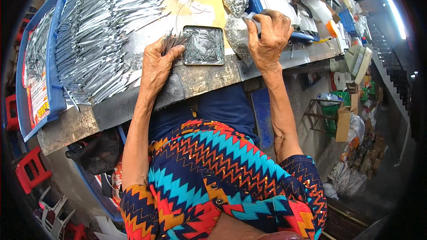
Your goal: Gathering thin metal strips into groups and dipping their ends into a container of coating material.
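The nearer left hand (155, 60) is gripping bundled thin dark strips (174, 41) slanting rightward toward the square tin (203, 64), while the right hand (271, 35), its hold unclear, is curling beyond.

Long heaped thin grey strips (98, 31): metallic in look, smooth, with bright glints. Bundle of slender dark strips (173, 42): metallic in look, duller. Square dark-rimmed shallow tin (203, 64): apparently metal, glossy at the rim. Bulging clear bag (236, 33): crinkled plastic film, shiny. Long blue tray (52, 58): smooth plastic. Surface (213, 78): rough and scuffed along the front edge. Multicoloured zigzag shirt (222, 155): matt woven-looking cloth. Brown open box (343, 124): matt cardboard.
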Demonstrator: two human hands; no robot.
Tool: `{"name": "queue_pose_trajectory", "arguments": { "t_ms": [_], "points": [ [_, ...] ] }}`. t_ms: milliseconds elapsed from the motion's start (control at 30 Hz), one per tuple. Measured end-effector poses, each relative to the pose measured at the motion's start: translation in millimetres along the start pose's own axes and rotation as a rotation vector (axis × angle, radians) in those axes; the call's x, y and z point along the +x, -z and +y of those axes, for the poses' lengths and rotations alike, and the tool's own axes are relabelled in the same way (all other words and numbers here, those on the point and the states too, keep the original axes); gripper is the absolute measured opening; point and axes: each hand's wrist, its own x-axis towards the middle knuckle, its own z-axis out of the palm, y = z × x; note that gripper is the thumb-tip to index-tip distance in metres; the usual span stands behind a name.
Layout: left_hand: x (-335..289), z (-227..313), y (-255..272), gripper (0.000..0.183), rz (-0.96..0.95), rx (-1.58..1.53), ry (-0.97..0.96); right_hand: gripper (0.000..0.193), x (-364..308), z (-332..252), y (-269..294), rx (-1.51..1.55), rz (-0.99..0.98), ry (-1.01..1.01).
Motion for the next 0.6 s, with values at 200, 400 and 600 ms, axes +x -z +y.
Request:
{"name": "queue_pose_trajectory", "arguments": {
  "t_ms": [200,400,600],
  "points": [
    [1.1,-4.7,-1.7,0.014,0.015,-0.052,-0.008,0.01,7.4,-0.8,-2.3,0.141,0.013,0.02],
    [-0.3,0.0,-0.3,0.014,0.01,-0.026,0.001,0.009,9.6,4.6,1.7,0.3,-0.026,-0.109],
    [-1.6,-0.8,-0.1,0.014,0.018,-0.012,-0.017,0.022,5.8,6.8,29.9,0.434,0.048,-0.299]
  ]
}}
